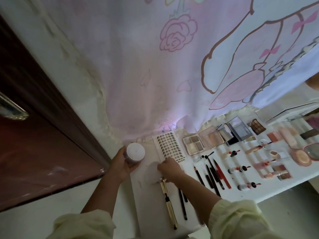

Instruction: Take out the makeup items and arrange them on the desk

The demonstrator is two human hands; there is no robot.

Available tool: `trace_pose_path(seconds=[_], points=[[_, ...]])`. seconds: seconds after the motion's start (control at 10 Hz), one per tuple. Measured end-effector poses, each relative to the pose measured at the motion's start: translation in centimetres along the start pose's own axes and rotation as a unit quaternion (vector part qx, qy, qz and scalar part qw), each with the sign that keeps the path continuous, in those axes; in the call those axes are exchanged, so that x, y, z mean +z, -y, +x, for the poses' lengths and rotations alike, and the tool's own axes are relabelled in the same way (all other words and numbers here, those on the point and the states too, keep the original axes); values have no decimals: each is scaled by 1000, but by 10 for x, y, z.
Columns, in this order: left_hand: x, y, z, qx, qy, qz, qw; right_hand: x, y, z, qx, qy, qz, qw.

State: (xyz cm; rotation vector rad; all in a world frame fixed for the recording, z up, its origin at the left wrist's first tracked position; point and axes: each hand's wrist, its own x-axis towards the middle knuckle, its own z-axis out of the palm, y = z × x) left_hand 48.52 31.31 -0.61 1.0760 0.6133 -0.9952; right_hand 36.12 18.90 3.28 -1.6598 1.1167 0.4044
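My left hand grips a small round jar with a white top, held at the desk's left edge. My right hand has its fingers curled at the edge of a blurred white round disc, just below the lash tray. It appears to pinch the disc. A gold pen and a black pencil lie on the white desk under my right forearm.
Eyeshadow palettes line the back of the desk. Pencils, lip tubes and a pink compact fill the right side. A printed curtain hangs behind, and a dark brown door stands to the left.
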Motion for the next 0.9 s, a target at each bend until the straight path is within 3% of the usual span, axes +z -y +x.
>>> trace_pose_path(seconds=[0.3,0.5,0.7,0.9], points=[[16,-8,13,60,-47,124,989,14,-3,15,-34,-27,-58,997],[22,-8,14,141,-81,271,949,13,-4,21,-41,-33,-93,994],[20,-6,11,110,-40,273,955,14,-4,21,-52,-45,-74,995],[26,0,2,142,-24,267,953,10,-8,16,-85,-34,-59,994]])
